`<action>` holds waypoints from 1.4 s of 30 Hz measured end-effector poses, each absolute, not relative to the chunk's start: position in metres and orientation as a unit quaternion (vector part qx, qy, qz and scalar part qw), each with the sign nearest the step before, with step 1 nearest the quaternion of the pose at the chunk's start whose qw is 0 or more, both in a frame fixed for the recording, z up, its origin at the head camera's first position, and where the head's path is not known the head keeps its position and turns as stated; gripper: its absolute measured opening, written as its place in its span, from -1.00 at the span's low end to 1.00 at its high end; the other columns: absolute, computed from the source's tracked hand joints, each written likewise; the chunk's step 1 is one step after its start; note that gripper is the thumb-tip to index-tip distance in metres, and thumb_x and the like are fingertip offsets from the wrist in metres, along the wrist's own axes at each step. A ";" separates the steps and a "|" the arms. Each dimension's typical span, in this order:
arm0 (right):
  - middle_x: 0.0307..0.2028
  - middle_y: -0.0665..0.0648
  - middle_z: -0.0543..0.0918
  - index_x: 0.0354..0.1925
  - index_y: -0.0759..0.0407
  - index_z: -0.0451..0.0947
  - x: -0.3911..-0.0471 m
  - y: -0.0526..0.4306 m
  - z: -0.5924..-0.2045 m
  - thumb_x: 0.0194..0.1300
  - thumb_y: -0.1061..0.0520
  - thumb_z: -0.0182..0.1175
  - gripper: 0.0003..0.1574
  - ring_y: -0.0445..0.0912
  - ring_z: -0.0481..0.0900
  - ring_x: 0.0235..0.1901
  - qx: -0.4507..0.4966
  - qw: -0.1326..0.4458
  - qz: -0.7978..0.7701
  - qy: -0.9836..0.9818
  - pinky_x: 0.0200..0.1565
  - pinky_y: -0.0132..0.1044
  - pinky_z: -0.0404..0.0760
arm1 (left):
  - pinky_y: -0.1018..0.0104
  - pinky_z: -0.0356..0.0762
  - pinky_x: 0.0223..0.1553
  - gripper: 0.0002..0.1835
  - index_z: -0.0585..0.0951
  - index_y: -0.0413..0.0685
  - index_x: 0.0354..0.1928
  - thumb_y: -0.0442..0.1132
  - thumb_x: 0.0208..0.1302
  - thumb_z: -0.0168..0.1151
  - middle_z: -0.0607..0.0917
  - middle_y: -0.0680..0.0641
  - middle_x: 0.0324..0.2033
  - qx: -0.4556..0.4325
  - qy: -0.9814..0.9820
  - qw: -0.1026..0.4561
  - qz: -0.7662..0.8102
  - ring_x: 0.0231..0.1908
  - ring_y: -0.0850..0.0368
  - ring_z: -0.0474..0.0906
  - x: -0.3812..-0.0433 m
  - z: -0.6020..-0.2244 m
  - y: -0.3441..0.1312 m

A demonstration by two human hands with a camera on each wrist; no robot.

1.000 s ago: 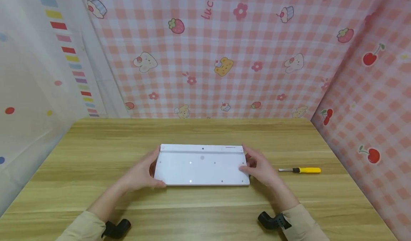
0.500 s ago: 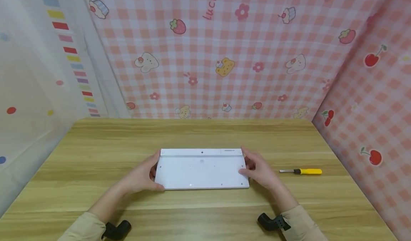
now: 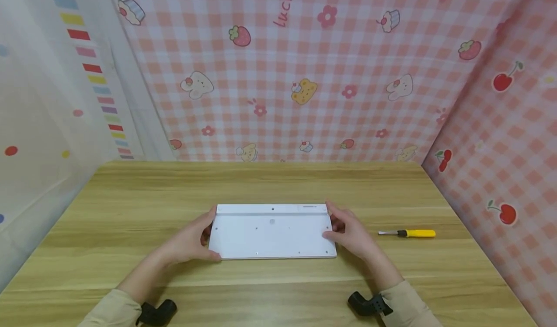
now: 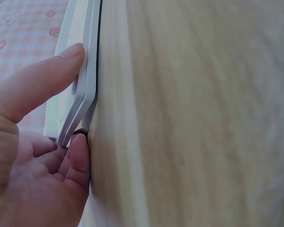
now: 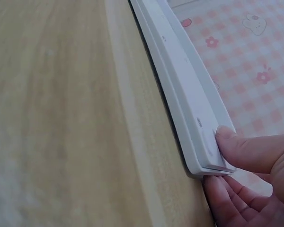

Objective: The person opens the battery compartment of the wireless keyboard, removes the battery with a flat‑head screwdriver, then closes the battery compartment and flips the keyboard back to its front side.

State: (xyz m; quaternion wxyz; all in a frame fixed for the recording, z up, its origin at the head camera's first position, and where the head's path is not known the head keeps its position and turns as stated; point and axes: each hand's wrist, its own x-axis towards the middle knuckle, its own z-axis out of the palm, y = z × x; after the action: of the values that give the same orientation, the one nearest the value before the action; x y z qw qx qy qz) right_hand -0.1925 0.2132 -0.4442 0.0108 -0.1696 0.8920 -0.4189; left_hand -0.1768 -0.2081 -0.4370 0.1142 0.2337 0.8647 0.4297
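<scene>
A slim white keyboard (image 3: 272, 240), underside up, lies in both hands at the middle of the wooden table. Small screw holes dot its back, and a raised bar (image 3: 256, 209) runs along the far edge. My left hand (image 3: 193, 240) grips the left end, thumb on the near corner and fingers curled at the side. At the right end my right hand (image 3: 350, 230) holds on with its thumb over the back face. In the right wrist view, its other fingers (image 5: 222, 198) reach under the keyboard's corner (image 5: 199, 163). The keyboard sits close over the tabletop.
A yellow-handled flat screwdriver (image 3: 417, 233) lies to the right of the right hand, blade pointing left. The wooden table (image 3: 278, 293) ends at a pink checked cloth (image 3: 270, 75) behind and cloth walls on both sides. Black camera mounts (image 3: 158, 312) sit at both wrists.
Both hands have brought the keyboard slightly nearer and lower, keeping their hold on its ends. The screwdriver has stayed in place.
</scene>
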 end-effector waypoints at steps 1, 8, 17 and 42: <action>-0.16 0.23 0.49 0.42 0.38 0.22 -0.192 0.213 -0.444 0.18 0.33 0.39 -0.08 -0.02 0.44 -0.26 -0.171 0.009 -0.420 0.891 -0.21 -0.31 0.53 | 0.38 0.44 -0.26 0.33 -0.11 -0.50 0.47 -0.18 -0.13 0.65 0.49 -0.12 -0.11 0.235 0.865 0.115 0.429 -0.20 0.04 0.40 -0.177 -0.437 -0.208; -0.16 0.24 0.49 0.40 0.40 0.24 -0.192 0.214 -0.445 0.17 0.35 0.40 -0.10 -0.01 0.45 -0.25 -0.171 0.010 -0.434 0.884 -0.21 -0.33 0.55 | 0.39 0.42 -0.28 0.30 -0.08 -0.52 0.47 -0.17 -0.13 0.65 0.50 -0.12 -0.11 0.232 0.870 0.112 0.420 -0.19 0.04 0.40 -0.175 -0.436 -0.207; -0.14 0.24 0.48 0.39 0.40 0.26 -0.193 0.219 -0.449 0.19 0.29 0.41 -0.12 -0.01 0.45 -0.23 -0.178 0.015 -0.445 0.877 -0.21 -0.33 0.55 | 0.39 0.41 -0.31 0.26 0.01 -0.53 0.45 -0.15 -0.13 0.65 0.50 -0.14 -0.08 0.242 0.873 0.092 0.414 -0.21 0.05 0.39 -0.176 -0.439 -0.207; 0.03 0.34 0.47 0.34 0.39 0.36 -0.192 0.219 -0.450 0.18 0.30 0.41 -0.21 0.02 0.49 -0.16 -0.162 0.011 -0.453 0.877 -0.17 -0.34 0.53 | 0.39 0.44 -0.24 0.23 0.02 -0.54 0.44 -0.08 -0.07 0.61 0.43 -0.20 -0.01 0.241 0.883 0.105 0.389 -0.19 0.06 0.33 -0.179 -0.436 -0.210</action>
State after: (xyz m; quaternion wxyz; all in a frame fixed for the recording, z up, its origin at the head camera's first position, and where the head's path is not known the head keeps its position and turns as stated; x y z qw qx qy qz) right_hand -0.1915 0.2188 -0.4501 0.0111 -0.1623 0.8768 -0.4526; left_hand -0.1788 -0.2097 -0.4357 0.1050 0.2409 0.8830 0.3889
